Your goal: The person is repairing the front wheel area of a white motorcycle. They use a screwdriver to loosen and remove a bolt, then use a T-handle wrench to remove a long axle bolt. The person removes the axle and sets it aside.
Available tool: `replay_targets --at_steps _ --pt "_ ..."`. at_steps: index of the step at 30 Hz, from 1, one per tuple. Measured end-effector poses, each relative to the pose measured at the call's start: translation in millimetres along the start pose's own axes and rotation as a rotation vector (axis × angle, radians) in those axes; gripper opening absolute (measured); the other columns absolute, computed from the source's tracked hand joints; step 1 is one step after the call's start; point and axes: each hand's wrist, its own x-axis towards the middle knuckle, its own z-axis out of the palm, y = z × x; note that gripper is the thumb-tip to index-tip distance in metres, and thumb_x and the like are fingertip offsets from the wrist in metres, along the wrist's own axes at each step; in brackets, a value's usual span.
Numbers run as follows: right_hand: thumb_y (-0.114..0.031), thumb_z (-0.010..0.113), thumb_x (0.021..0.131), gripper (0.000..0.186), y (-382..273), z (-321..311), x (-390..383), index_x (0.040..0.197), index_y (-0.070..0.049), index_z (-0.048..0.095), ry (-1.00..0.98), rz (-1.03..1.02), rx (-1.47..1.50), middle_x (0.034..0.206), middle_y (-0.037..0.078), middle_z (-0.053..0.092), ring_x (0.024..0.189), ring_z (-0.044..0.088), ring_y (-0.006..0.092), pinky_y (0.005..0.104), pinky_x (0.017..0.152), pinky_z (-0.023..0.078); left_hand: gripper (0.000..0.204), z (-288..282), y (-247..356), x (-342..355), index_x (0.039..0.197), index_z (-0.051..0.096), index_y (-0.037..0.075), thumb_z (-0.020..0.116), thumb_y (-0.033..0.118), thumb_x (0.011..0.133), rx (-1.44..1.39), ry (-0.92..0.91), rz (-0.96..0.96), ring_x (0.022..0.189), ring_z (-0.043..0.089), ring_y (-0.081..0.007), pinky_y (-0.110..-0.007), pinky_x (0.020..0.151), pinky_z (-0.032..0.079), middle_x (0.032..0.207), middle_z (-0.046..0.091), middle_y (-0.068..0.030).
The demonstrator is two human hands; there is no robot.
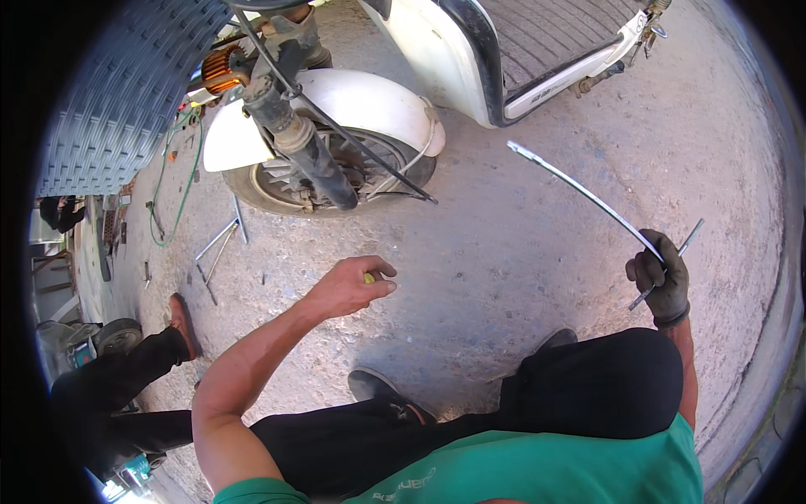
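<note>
My right hand point(661, 275), in a dark work glove, is closed around a T-handle wrench point(588, 198). The long silver shaft of the wrench points up and left over the ground, and its crossbar sticks out on both sides of the glove. My bare left hand point(354, 286) is curled around a small yellow object point(369, 278); most of that object is hidden by the fingers. Ahead of the left hand stands a scooter with a white front fender point(361, 92), a front wheel point(260, 181) and a dirty fork leg point(315, 160). A black cable point(369, 151) hangs across the fender.
Several metal tools point(220, 239) lie on the concrete left of the wheel, near a green cord point(200, 151). The scooter's ribbed footboard point(554, 38) is at the top. Another person's leg point(126, 370) reaches in from the left. A grey ribbed surface point(117, 101) fills the upper left.
</note>
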Motion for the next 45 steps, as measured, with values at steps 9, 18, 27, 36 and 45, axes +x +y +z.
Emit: replay_targets --at_steps 9,18,27,36,45 --pt "-0.035 0.037 0.111 0.051 -9 106 106 0.132 0.007 0.057 -0.386 -0.116 0.043 0.058 -0.004 0.033 0.053 0.038 0.0104 0.0324 0.068 0.050 0.043 5 -2 3 0.122 0.067 0.001 0.067 0.030 0.090 0.013 0.010 -0.045 0.068 0.062 -0.0150 -0.030 0.068 0.052 0.092 0.070 -0.0100" --pt "-0.036 0.040 0.110 0.048 21 137 154 0.133 0.001 0.060 -0.475 -0.198 -0.016 0.065 -0.003 0.040 0.061 0.044 0.0087 0.0315 0.075 0.056 0.043 18 -19 -12 0.122 0.067 0.003 0.066 0.033 0.091 0.028 0.017 -0.108 0.073 0.064 -0.0180 -0.033 0.072 0.052 0.094 0.070 -0.0120" --pt "-0.038 0.038 0.111 0.051 16 136 173 0.135 0.002 0.059 -0.487 -0.261 -0.065 0.062 -0.003 0.034 0.059 0.040 0.0100 0.0320 0.071 0.050 0.038 16 -26 -7 0.123 0.066 0.002 0.068 0.025 0.094 0.032 0.048 -0.147 0.070 0.059 -0.0103 -0.026 0.064 0.051 0.091 0.070 -0.0065" --pt "-0.035 0.037 0.111 0.049 14 136 174 0.134 0.002 0.060 -0.443 -0.294 -0.159 0.061 -0.004 0.033 0.058 0.040 0.0102 0.0316 0.071 0.049 0.043 18 -31 -5 0.122 0.068 0.003 0.067 0.033 0.091 -0.002 0.044 -0.122 0.073 0.062 -0.0167 -0.033 0.070 0.051 0.089 0.068 -0.0110" --pt "-0.034 0.037 0.111 0.049 15 139 177 0.133 0.003 0.060 -0.473 -0.233 -0.048 0.062 -0.004 0.033 0.059 0.040 0.0097 0.0310 0.071 0.048 0.043 17 -34 -5 0.121 0.068 0.003 0.067 0.034 0.091 -0.010 0.051 -0.124 0.074 0.063 -0.0175 -0.033 0.071 0.051 0.092 0.069 -0.0119"
